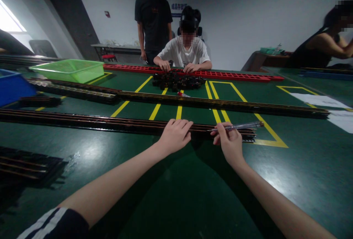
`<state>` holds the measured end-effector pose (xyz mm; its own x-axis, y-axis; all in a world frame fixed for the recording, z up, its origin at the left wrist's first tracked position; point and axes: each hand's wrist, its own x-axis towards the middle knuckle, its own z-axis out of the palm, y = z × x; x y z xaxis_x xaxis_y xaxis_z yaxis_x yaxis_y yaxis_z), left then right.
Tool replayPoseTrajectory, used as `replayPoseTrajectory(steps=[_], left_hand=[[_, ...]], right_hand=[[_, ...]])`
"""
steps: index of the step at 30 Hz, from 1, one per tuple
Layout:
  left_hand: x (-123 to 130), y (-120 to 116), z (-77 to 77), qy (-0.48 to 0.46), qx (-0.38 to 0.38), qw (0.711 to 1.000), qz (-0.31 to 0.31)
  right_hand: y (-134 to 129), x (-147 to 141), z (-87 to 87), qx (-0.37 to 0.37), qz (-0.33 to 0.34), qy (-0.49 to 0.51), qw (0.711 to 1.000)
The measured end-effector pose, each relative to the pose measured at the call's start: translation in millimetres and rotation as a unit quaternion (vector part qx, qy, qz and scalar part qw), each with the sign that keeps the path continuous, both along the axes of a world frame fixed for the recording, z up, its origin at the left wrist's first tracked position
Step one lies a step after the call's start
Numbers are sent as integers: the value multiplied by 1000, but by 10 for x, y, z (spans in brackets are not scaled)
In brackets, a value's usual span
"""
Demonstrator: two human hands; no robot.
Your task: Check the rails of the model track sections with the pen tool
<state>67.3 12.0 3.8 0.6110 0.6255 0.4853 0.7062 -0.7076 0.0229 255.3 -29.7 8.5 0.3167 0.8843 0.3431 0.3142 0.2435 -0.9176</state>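
A bundle of long dark strips (110, 123) lies across the green table (171, 191) in front of me. My left hand (176, 135) rests on the strips with its fingers bent and pressed together over their near part. To its right, my right hand (228, 139) is closed around a clear, slim pen-like tool (244, 125), whose thin tip points left over the strips. The strips' right ends stick out past my right hand. Whether my left fingers grip a strip is hidden.
Beyond lie another long strip bundle (220, 103), a pile of black parts (178, 81) and a red rack (237, 75). A green basket (71, 71) and blue bin (15, 86) stand left. Across the table a person (187, 53) handles black parts; another (154, 18) stands behind.
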Motion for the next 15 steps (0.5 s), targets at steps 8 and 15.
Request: replayPoseTrajectory(steps=[8,15], left_hand=[[8,-6,11,7,1,1000,6],[31,3,31,16,7,1000,15]], right_hand=[[-13,-5,16,8,-3,3,1000],[-18,-9,22,2,0,0,1000]])
